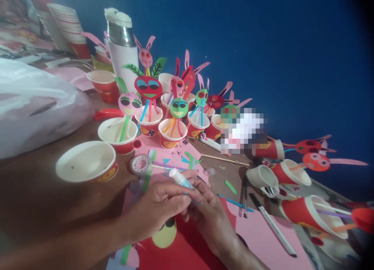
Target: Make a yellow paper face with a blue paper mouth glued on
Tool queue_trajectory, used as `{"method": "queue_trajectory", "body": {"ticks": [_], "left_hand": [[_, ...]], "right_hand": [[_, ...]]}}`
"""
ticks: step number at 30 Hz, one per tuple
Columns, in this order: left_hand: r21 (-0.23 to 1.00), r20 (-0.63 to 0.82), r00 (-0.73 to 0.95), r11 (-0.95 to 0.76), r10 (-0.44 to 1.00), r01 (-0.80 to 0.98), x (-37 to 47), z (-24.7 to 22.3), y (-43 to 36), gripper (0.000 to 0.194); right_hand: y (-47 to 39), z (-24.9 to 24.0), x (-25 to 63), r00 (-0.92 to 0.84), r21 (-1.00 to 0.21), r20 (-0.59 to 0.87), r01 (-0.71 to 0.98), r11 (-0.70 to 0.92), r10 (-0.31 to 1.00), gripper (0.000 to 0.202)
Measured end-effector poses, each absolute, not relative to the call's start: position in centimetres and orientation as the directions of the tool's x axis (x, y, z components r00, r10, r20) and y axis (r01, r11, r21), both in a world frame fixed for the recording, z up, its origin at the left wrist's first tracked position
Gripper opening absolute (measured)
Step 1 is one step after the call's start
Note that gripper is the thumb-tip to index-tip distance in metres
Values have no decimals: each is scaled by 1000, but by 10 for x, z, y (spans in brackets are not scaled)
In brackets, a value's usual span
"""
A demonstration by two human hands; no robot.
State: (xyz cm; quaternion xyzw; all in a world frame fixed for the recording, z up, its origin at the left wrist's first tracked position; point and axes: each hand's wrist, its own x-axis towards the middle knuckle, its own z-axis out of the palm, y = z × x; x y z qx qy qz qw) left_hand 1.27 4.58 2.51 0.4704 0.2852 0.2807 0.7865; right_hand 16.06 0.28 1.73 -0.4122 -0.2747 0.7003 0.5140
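A small glue tube [180,178] with a white cap points up and away between my two hands. My left hand [168,202] comes in from the left, its thumb and fingers closed around the tube's lower part. From the right, my right hand [212,209] also closes on it, with bent fingers meeting the left ones. The tube's lower end is hidden by the fingers. Beneath the hands lies red paper [191,244], on which a yellow paper circle [165,235] with dark eye shapes is partly covered.
Beside my left arm stands a paper cup [84,161]. Several cups hold paper-faced figures [148,87] on straws. A white flask [124,53], plastic bag [37,110], white mug [262,178], marker [273,225] and pink paper [270,248] surround the work.
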Motion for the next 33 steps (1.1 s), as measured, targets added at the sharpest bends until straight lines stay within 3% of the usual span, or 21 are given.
{"method": "queue_trajectory", "body": {"ticks": [6,11,16,18,21,25,27,30,33], "left_hand": [[841,-217,690,491,690,-227,17,30,42,32],[836,-195,691,487,695,-253,22,31,44,31],[920,-144,578,323,803,-220,18,31,48,25],[941,-113,540,265,834,-212,15,31,48,22],[916,-113,576,310,810,-255,13,29,46,22],[805,-157,687,495,710,-327,13,27,45,30],[810,-142,679,479,720,-339,13,27,47,30],[893,-79,583,317,809,-319,11,28,51,21],[904,-73,577,299,814,-307,9,28,52,20]], "right_hand": [[1,11,158,-257,-751,-421,-439,-494,870,62],[0,7,165,-212,-847,-329,-363,-387,920,49],[5,12,172,-78,-973,-189,-124,-197,979,26],[6,14,172,-63,-978,-151,-135,-158,987,18],[4,11,169,-138,-927,-214,-283,-245,967,23],[2,6,167,-304,-811,-370,-356,-465,878,50],[3,7,167,-283,-830,-370,-327,-452,885,44],[4,9,168,-180,-895,-297,-290,-339,938,21],[2,9,167,-209,-885,-282,-320,-338,936,24]]}}
